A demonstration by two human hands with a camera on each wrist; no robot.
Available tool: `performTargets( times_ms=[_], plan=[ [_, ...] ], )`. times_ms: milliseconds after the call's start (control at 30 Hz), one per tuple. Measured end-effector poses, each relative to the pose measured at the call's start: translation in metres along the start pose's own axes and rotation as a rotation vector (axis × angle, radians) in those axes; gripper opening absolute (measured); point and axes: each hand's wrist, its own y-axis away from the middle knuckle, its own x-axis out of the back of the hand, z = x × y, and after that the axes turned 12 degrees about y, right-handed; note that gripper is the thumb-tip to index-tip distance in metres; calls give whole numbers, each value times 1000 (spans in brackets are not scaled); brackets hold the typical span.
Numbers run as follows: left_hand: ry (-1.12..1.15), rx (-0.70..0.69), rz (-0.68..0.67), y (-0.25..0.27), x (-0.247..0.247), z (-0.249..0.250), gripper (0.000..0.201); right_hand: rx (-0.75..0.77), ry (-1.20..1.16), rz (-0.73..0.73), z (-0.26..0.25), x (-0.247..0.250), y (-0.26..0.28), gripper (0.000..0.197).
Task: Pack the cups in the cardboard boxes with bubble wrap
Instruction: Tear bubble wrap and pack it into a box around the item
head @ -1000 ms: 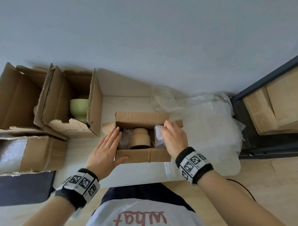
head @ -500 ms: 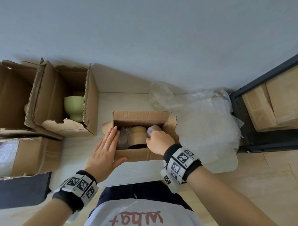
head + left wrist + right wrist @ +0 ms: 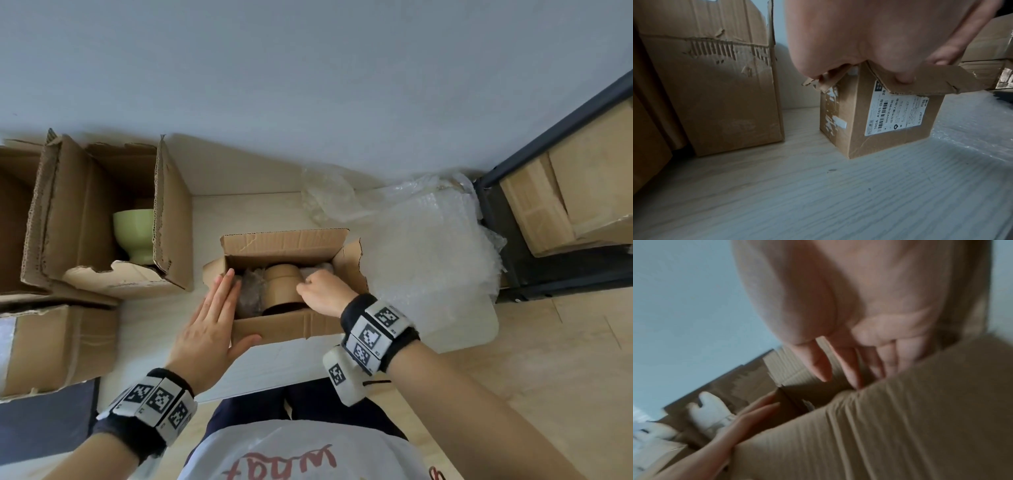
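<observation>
A small open cardboard box [image 3: 291,325] [image 3: 890,121] stands on the pale board in front of me. Inside it a tan cup [image 3: 282,284] lies between crumpled bubble wrap [image 3: 251,291] on its left and a white wad of bubble wrap [image 3: 320,268] on its right. My left hand [image 3: 219,308] [image 3: 859,40] lies flat on the box's left flap, fingers straight and thumb on the front wall. My right hand [image 3: 322,291] [image 3: 838,313] reaches down into the right end of the box, its fingers pressing on the white wad. A green cup [image 3: 133,236] stands in a larger open box [image 3: 171,219] at the left.
A heap of bubble wrap sheets [image 3: 421,260] lies right of the small box. More cardboard boxes [image 3: 58,346] stand at the far left. A dark shelf frame [image 3: 507,240] holding cartons [image 3: 565,198] is at the right. The wall runs close behind everything.
My right hand has gone from the box's right end down into it, pushing the white bubble wrap in beside the tan cup. My left hand has stayed on the left flap.
</observation>
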Motion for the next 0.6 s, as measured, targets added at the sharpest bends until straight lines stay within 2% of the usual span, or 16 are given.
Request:
performTargets(
  times_ms=[67,167,200,267,367,500,600],
  plan=[
    [-16,-5,3,-1,2,1,93,154,-41,179,11,1,25,21],
    [-82,9,-15,-3,6,3,90,306,-146,596,31,17,59,20],
    [-93,28,-25,-4,7,5,89,293,-170,706,42,24,64,16],
    [-94,60,-27,-5,7,7,88,175,-184,808,72,38,65,12],
    [-98,86,-20,-4,3,7,88,-117,-95,722,127,53,46,23],
    [-85,83,-41,-2,7,8,91,-517,-44,580,185,64,14,63],
    [-64,58,-35,-1,8,7,95,-677,-140,499,207,67,-4,80]
  ],
)
